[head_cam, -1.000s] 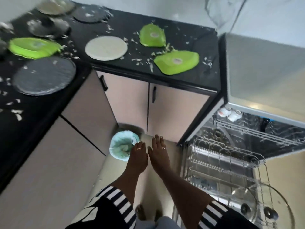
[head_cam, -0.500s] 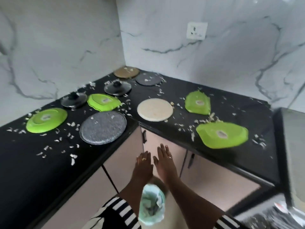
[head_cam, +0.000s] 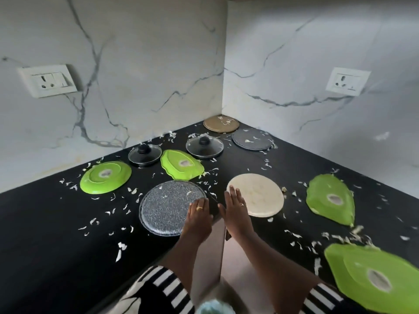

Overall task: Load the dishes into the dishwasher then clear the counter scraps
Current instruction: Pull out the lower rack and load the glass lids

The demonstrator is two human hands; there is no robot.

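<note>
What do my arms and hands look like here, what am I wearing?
Short black-and-white striped sleeves, the left sleeve and the right sleeve, with the forearms bare below them. A gold ring sits on one finger of the left hand, another on the right hand.

You are looking into a corner where the left wall (head_cam: pixel 136 53) and the right wall (head_cam: pixel 306 53) are meeting, both clad in white marble with grey veins running across them. A white socket plate (head_cam: pixel 48 80) is sitting on the left wall and a second socket (head_cam: pixel 348 81) is sitting on the right one, each well above the worktop (head_cam: pixel 45 234). The worktop, black and L-shaped, is wrapping round the corner along both walls. Beige cupboard doors (head_cam: pixel 240 282) are showing below its front edge. Soft, even light is falling across the walls.
</note>
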